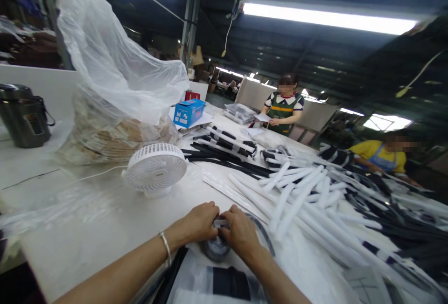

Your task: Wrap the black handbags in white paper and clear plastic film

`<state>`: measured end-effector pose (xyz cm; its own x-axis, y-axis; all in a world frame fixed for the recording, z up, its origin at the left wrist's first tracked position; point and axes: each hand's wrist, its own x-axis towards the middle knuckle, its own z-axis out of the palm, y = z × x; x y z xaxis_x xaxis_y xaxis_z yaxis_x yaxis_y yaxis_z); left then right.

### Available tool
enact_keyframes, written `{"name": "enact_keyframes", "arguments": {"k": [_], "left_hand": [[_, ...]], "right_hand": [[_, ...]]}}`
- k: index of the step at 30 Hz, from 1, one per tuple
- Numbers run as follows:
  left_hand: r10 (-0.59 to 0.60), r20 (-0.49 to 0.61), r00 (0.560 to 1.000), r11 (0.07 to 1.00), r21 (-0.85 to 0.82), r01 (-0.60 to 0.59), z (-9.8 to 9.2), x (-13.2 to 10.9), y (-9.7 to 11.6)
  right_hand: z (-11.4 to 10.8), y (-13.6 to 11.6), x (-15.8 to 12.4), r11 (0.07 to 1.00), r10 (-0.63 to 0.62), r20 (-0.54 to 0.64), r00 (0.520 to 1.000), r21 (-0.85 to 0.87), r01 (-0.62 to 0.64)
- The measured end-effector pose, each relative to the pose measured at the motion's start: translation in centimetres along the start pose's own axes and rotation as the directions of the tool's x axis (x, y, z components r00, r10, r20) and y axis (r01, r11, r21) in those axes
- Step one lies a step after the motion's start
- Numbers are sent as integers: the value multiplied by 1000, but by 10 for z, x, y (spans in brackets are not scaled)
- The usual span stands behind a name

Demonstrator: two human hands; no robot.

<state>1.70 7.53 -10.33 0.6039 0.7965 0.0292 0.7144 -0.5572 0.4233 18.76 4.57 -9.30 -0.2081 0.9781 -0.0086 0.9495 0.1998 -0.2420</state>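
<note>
Hands met at the 6 o'clock edge of the view, low on the white table (pixel 105 220). The left hand (pixel 202 222) was curled, its fingers closed on the 9 o'clock side of a dark round roll (pixel 216 248). The right hand (pixel 241 233) was curled likewise on the 3 o'clock side. Fingertips of both pinched a small pale piece (pixel 220 223) on top of the roll; we could not tell what it was. The roll sat on the table between the two hands, touching clear plastic film (pixel 203 280) at its 6 o'clock.

We noted a thin bracelet (pixel 165 247) on the left wrist. A dark band (pixel 264 241) curved out at 3 o'clock of the right hand. Near the hands at 11 o'clock, a small white fan (pixel 156 169) lay with its grille tilted upward. Beyond it at 10 o'clock stood a clear plastic bag (pixel 115 71) holding stacked tan pieces. White strips (pixel 297 192) were heaped at 2 o'clock, with black strips (pixel 224 159) behind them. A blue box (pixel 188 112) sat at 12 o'clock, well apart. We logged a person in green (pixel 285 106) at 1 o'clock and a person in yellow (pixel 381 155) at 2 o'clock, both at the far table end.
</note>
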Motion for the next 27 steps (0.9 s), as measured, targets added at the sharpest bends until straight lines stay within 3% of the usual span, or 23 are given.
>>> {"name": "enact_keyframes", "arguments": {"k": [5,9,18,27], "left_hand": [[-49,-16,999,998,47,50,8,3,7],[-86,13,996,991,99,85,10,7,11],[-102,17,995,986,133,98,17,8,12],[-101,17,995,980,173,97,17,12,9]], "right_hand": [[4,2,-4,999,-35,-81,996,11,36],[9,0,-8,999,31,-52,998,-25,-33],[20,-4,-20,991,116,-104,988,86,-107],[24,-2,-10,979,86,-153,984,198,-55]]}}
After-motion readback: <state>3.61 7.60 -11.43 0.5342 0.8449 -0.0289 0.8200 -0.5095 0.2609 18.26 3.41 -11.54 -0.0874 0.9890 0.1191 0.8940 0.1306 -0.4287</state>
